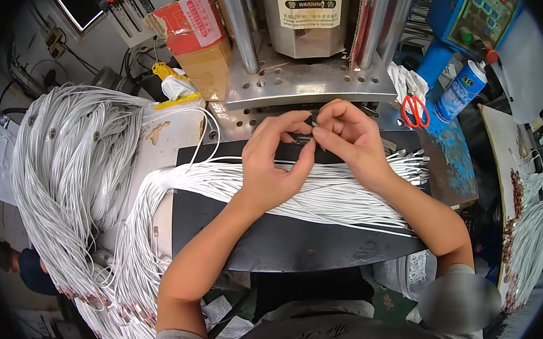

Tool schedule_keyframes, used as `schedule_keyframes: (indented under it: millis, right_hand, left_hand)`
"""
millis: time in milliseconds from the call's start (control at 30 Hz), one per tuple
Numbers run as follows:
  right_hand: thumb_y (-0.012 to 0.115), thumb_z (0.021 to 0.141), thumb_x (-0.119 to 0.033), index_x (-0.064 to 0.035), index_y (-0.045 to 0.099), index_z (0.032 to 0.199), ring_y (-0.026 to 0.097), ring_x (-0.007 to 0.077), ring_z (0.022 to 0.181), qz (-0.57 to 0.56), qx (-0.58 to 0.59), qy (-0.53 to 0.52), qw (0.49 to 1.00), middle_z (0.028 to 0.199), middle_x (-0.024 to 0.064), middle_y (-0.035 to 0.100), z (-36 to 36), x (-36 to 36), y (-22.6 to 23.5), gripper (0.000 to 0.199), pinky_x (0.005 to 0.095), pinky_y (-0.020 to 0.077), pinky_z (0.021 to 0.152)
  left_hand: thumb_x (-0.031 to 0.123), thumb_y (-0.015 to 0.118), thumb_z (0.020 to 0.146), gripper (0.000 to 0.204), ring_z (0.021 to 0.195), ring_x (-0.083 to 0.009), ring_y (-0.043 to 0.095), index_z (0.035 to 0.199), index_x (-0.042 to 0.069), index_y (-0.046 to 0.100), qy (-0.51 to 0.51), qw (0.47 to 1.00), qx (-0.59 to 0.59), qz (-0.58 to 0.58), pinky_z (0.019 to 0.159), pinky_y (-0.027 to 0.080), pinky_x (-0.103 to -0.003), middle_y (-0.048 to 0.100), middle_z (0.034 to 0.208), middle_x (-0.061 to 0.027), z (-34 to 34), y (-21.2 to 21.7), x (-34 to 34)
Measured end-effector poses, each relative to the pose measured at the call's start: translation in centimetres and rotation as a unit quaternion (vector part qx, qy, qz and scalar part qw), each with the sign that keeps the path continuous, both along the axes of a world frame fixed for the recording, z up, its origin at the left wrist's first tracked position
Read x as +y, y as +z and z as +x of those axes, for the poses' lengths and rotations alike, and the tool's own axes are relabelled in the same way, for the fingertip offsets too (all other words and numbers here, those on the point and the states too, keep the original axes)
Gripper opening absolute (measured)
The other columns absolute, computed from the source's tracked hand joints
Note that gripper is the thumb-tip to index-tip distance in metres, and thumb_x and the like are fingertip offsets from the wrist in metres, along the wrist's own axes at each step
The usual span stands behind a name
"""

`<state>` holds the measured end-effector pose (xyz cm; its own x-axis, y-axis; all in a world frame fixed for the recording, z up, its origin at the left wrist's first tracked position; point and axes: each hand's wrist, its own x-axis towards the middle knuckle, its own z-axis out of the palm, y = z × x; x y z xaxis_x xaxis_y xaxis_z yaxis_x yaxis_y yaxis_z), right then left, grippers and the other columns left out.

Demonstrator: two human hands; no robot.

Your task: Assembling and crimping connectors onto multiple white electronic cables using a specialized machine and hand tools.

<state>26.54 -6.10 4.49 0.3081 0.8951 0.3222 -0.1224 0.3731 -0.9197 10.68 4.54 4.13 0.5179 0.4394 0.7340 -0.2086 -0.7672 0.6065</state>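
- Scissors [415, 112], red-handled, near the spray can.
- Spray can [461, 93], blue and white, tilted.
- Crumpled white material [408, 77], just behind the scissors.
- Carton [208, 71], brown and red, pale label.
- Yellow-and-white bundle [177, 86], beside the carton.
- Clear plastic bag [415, 274], below bench height.

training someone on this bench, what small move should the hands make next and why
Probably steady the small dark piece with the left hand while adjusting it with the right hand, since both hands' fingertips come together at it, above the white cables.
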Motion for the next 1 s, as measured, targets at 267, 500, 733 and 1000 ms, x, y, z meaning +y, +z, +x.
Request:
schedule_keyframes:
  millis: [267, 500, 733, 1000]
  right_hand:
    - [0.067, 0.101, -0.006, -0.0035, 0.060, 0.116, 0.057, 0.0074, 0.081, -0.012, 0.063, 0.062, 0.996, 0.099, 0.0006, 0.064, -0.1, 0.3, -0.2, 0.017, 0.0231, 0.0444, 0.068]
    - [0.067, 0.100, -0.007, -0.0040, 0.061, 0.117, 0.057, 0.0065, 0.080, -0.010, 0.085, 0.083, 0.993, 0.099, 0.0002, 0.064, 0.4, 0.3, -0.5, 0.018, 0.0220, 0.0439, 0.067]
    - [0.069, 0.099, -0.004, -0.0034, 0.062, 0.114, 0.055, 0.0022, 0.078, 0.003, 0.009, 0.002, 1.000, 0.095, -0.0022, 0.064, -0.3, 1.0, -1.4, 0.017, 0.0195, 0.0422, 0.066]
    - [0.070, 0.097, -0.007, -0.0030, 0.064, 0.106, 0.054, 0.0056, 0.065, -0.034, -0.184, -0.121, 0.975, 0.076, -0.0020, 0.061, -0.9, 0.0, -0.3, 0.012, 0.0242, 0.0421, 0.058]
  left_hand:
    - [-0.007, 0.076, 0.083, 0.047, 0.087, -0.0154, 0.068, 0.128, 0.000, 0.063, 0.007, 0.998, -0.018, 0.051, 0.077, 0.051, -0.028, 0.075, 0.101, -0.0091, 0.0, 0.0, 0.0]
    - [-0.007, 0.076, 0.084, 0.047, 0.089, -0.0151, 0.069, 0.128, 0.000, 0.062, 0.003, 0.998, -0.019, 0.053, 0.077, 0.052, -0.028, 0.075, 0.102, -0.0093, 0.2, -0.4, 0.1]
    - [-0.006, 0.075, 0.085, 0.046, 0.090, -0.0141, 0.069, 0.129, -0.001, 0.061, 0.019, 0.999, -0.003, 0.050, 0.078, 0.052, -0.027, 0.075, 0.100, -0.0085, 0.0, -0.2, -0.2]
    - [-0.003, 0.076, 0.080, 0.044, 0.080, -0.0191, 0.068, 0.123, 0.003, 0.066, 0.047, 0.999, 0.020, 0.019, 0.069, 0.053, -0.030, 0.076, 0.095, -0.0070, 0.5, -0.2, -0.4]
